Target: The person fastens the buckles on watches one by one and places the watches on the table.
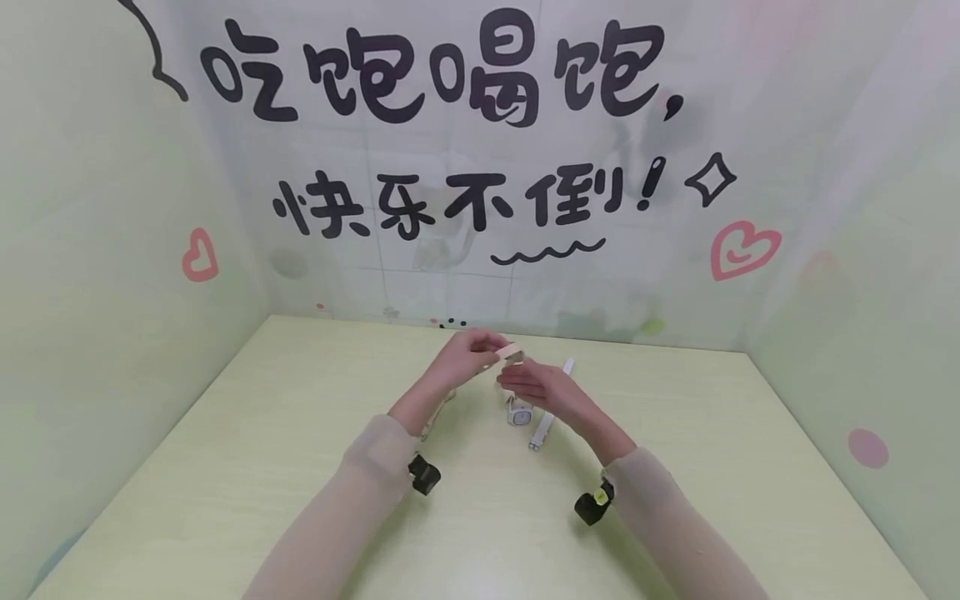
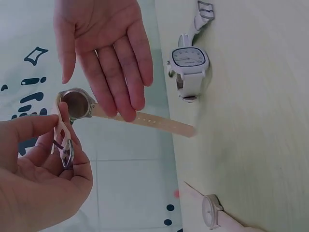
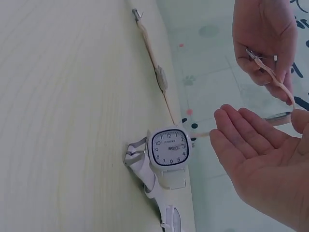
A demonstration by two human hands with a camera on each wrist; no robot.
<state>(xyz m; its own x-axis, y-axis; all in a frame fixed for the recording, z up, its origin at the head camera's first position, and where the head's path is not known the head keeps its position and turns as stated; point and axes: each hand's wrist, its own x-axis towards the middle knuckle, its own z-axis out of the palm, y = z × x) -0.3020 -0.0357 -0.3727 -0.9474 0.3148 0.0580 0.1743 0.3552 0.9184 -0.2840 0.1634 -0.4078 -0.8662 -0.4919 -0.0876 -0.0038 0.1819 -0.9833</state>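
A wristwatch with a pale pink strap (image 2: 166,126) and a round metal case (image 2: 76,104) is held up above the table. My left hand (image 2: 46,179) pinches its strap at the buckle end, thumb against fingers. My right hand (image 2: 104,48) is beside the case, palm showing and fingers extended. Its fingertips overlap the strap in the left wrist view; whether they touch it I cannot tell. Below the hands, a white watch (image 3: 170,147) with a rounded-square dial lies on the table.
Another white-strapped watch (image 1: 543,429) lies to the right of the square-dial one on the pale table (image 1: 480,533). A pink-strapped watch (image 3: 161,77) lies on the left, partly behind my left arm in the head view. A printed backdrop (image 1: 465,292) rises behind the table.
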